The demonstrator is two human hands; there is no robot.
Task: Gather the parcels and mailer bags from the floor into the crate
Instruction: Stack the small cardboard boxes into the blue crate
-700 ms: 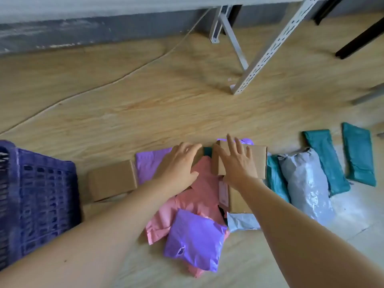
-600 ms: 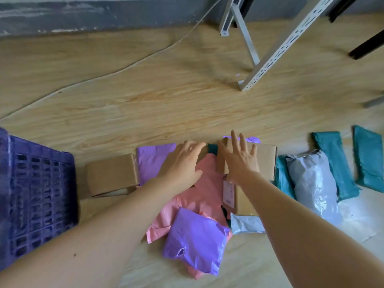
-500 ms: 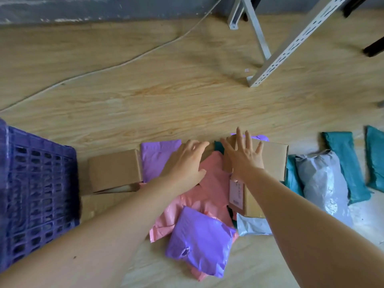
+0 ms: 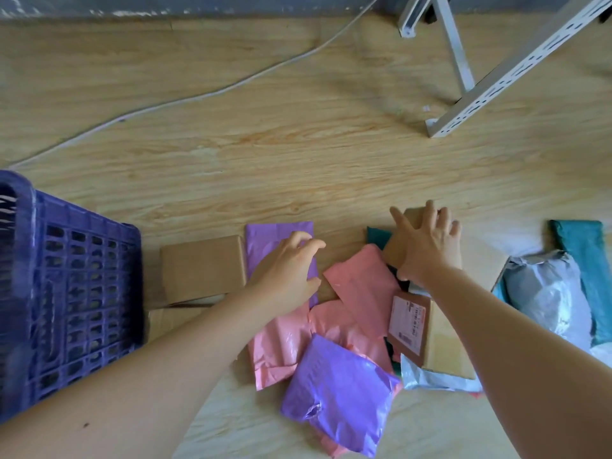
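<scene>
Hovering left hand (image 4: 287, 272), grip loosely curled above purple mailer (image 4: 272, 234), right hand (image 4: 426, 254) splayed wide on cardboard box (image 4: 480, 264).

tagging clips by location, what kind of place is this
Likely a small parcel-handling or storage room: mailer bags and cardboard boxes lie on a wood-look floor beside a blue plastic crate, with a slotted metal rack leg nearby.

Bare floor (image 4: 298, 154) beyond parcels (image 4: 202, 266); crate (image 4: 76, 293) blocks left

Bare left hand (image 4: 288, 271), right hand (image 4: 427, 251)
</scene>
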